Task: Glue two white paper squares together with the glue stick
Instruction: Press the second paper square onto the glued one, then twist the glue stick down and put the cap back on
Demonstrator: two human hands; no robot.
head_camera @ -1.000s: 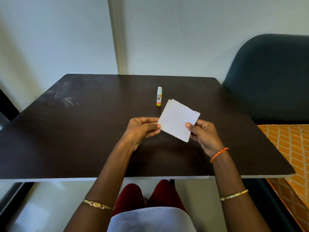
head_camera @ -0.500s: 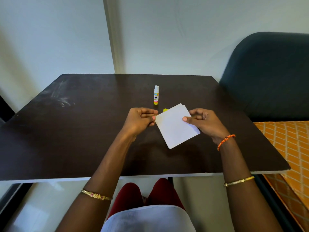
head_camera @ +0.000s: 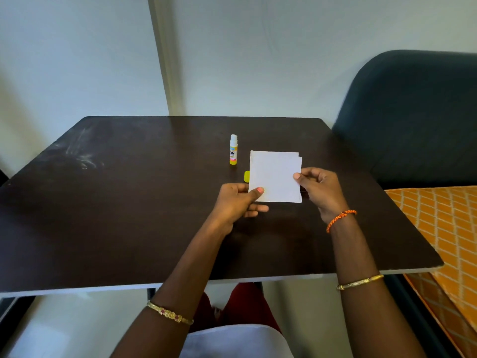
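Two white paper squares [head_camera: 275, 175] lie stacked almost flush, one edge peeking out at the top right, held just above the dark table [head_camera: 129, 215]. My left hand [head_camera: 238, 202] pinches their lower left corner with the thumb on top. My right hand [head_camera: 318, 189] pinches the right edge. The glue stick [head_camera: 233, 150], uncapped and upright, stands just left of the papers' far corner. Its yellow cap [head_camera: 247, 176] lies on the table, partly hidden behind the papers' left edge.
A dark blue chair back [head_camera: 413, 112] stands at the table's right side, with an orange patterned cushion [head_camera: 444, 223] below it. A white wall rises behind the table. White scuff marks [head_camera: 82, 156] show on the table's far left.
The papers have turned from a diagonal tilt to square with the table edge. My left thumb now rests on their lower left corner, and my right hand grips the right edge.
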